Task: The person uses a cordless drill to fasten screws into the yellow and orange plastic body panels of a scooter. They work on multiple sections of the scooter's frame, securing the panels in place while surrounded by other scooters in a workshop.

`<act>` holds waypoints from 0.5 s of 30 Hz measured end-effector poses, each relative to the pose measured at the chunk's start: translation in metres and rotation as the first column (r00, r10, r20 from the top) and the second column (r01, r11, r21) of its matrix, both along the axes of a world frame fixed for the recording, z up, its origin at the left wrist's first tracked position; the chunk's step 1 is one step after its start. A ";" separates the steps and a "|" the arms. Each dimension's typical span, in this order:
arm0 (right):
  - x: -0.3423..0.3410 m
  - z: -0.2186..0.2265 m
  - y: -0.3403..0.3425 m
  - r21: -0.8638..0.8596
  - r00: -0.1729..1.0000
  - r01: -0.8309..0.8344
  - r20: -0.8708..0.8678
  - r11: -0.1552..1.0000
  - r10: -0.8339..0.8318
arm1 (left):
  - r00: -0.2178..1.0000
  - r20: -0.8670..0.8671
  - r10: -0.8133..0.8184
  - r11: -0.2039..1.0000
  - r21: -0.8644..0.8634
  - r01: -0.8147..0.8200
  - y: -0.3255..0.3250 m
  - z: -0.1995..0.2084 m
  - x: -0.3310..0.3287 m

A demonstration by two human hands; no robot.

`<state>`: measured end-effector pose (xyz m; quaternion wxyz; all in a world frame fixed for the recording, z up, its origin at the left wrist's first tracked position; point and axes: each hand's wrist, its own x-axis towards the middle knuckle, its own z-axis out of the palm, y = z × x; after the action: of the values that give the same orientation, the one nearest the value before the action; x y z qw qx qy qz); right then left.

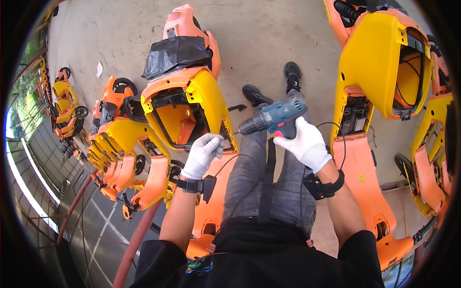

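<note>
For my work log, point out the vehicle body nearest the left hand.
The yellow-and-orange body immediately left of the legs: the left hand appears right beside its open compartment, while the other bodies stand farther away.

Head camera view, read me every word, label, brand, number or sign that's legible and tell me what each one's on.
No text can be read in this view.
Blue drill in the right hand: any marking on its housing is too small and blurred to read.
Black shirt: a coloured print, no words legible.
Orange panel to the right of the legs: a small yellow mark, too small to read.
</note>
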<state>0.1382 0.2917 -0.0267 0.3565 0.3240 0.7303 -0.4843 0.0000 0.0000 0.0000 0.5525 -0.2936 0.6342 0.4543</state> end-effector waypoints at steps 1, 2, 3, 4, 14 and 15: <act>0.003 -0.002 0.002 0.002 0.999 0.032 -0.003 0.999 -0.032 | 0.999 -0.012 0.042 0.999 0.009 -0.042 0.001 0.004 -0.002; 0.008 -0.008 0.002 -0.006 0.997 0.074 -0.017 0.997 -0.074 | 0.996 -0.024 0.084 0.996 0.018 -0.083 0.000 0.007 -0.004; 0.008 -0.015 0.005 0.010 0.995 0.095 -0.037 0.995 -0.094 | 0.990 -0.034 0.140 0.989 0.046 -0.138 -0.001 0.001 -0.009; 0.005 -0.020 0.009 -0.005 0.987 0.147 -0.065 0.989 -0.147 | 0.980 -0.043 0.195 0.979 0.073 -0.192 -0.004 -0.007 -0.013; -0.100 -0.048 0.030 -0.662 0.806 0.544 0.241 0.515 -0.541 | 0.945 -0.279 0.172 0.948 -0.212 -0.236 0.000 -0.053 -0.087; -0.112 -0.050 0.024 -0.708 0.746 0.591 0.298 0.386 -0.596 | 0.950 -0.305 0.068 0.945 -0.287 -0.159 0.003 -0.060 -0.097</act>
<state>0.0266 0.3154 -0.0772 0.2597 0.3774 0.2882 -0.8409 -0.0967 0.0027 -0.0600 0.3733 -0.3426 0.7533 0.4193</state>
